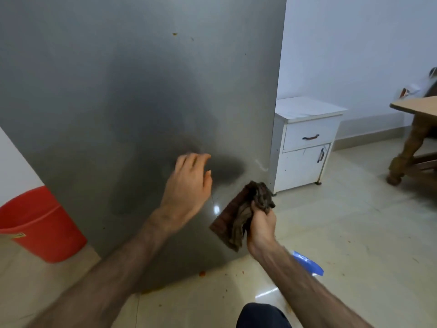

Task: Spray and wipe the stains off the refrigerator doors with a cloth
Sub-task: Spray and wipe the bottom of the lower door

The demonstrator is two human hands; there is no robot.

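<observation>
The grey steel refrigerator door [123,95] fills the left and middle of the view. A small orange stain [174,34] sits high on it. My left hand [189,185] hovers at the lower door with fingers relaxed, holding nothing. My right hand [261,227] grips a crumpled brown cloth [246,211] near the door's lower right corner. A blue object [307,262], partly hidden behind my right forearm, lies on the floor; I cannot tell whether it is the spray bottle.
A red bucket [40,223] stands on the floor at the left. A white cabinet [305,143] stands right of the refrigerator. A wooden table [416,129] is at the far right. Orange spots [202,273] mark the tiled floor below the door.
</observation>
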